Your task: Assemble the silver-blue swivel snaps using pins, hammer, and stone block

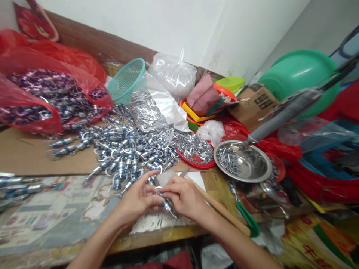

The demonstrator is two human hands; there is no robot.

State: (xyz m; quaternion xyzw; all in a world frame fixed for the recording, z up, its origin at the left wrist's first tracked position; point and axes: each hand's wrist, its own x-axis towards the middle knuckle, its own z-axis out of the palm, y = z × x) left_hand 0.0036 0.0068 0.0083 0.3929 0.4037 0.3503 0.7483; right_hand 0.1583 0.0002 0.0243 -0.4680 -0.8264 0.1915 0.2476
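Held piece: small blue-and-silver metal fitting (pixel 168 204), pinched between both hands over the near edge of the table (pixel 70 209), its lower end poking out below the right fingers
Left hand (pixel 138 196): fingers curled in, tips clasped on the upper end of the fitting; thumb side touching the right hand
Right hand (pixel 182 196): closed around the fitting's body from the right, knuckles up; grasping it together with the left
Just beyond the grip: grey block (pixel 165 178) on the table, with a thin metal blade (pixel 184 172) beside it
Farther beyond the grip, to its left: loose heap of matching blue-and-silver fittings (pixel 123 149) spread over cardboard
Far left of the grip: red plastic bag (pixel 42 97) filled with more fittings, lying open
Right of the grip, running under the right forearm: wooden handle (pixel 218 207), lying slantwise
Beyond the grip to the right: red tray (pixel 196 160) of small silver parts, then a steel bowl (pixel 252 164) holding small screws
Near right of the grip: green-handled tool (pixel 248 220) at the table edge
Well behind the grip: teal basket (pixel 127 80) tipped on its side, clear bags (pixel 174 74) of silver pieces beside it
Far right rear: green basin (pixel 300 74)
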